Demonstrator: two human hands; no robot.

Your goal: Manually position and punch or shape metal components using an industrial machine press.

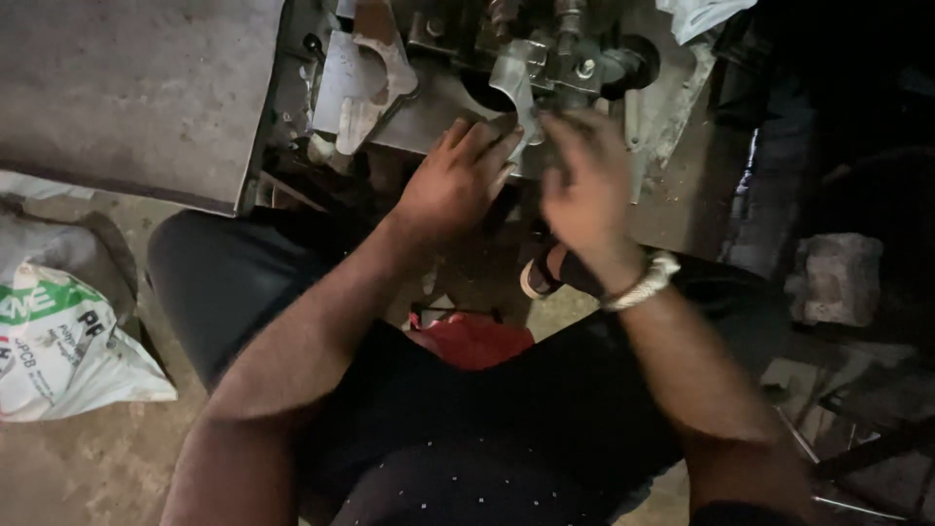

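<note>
Reaching in with 2 hands at the near edge of the metal counter, under the clamp-like machine head. Left hand spread flat, fingers open and pressed against the bent sheet-metal strip, steadying rather than gripping. Right hand blurred, fingers loosely curled just beside the same strip; cannot tell whether closed on anything. Pale beaded bracelet at that wrist. Strip standing upright between machine head and both hands, touching the left fingertips. Looks thin, stiff and light, probably springy, with cut edges likely sharp and a slick surface; best held on the flat faces near its lower end, away from edges. Flat cut-out plate lying toward the counter's left edge. White printed sack on the floor, well apart at the left.
</note>
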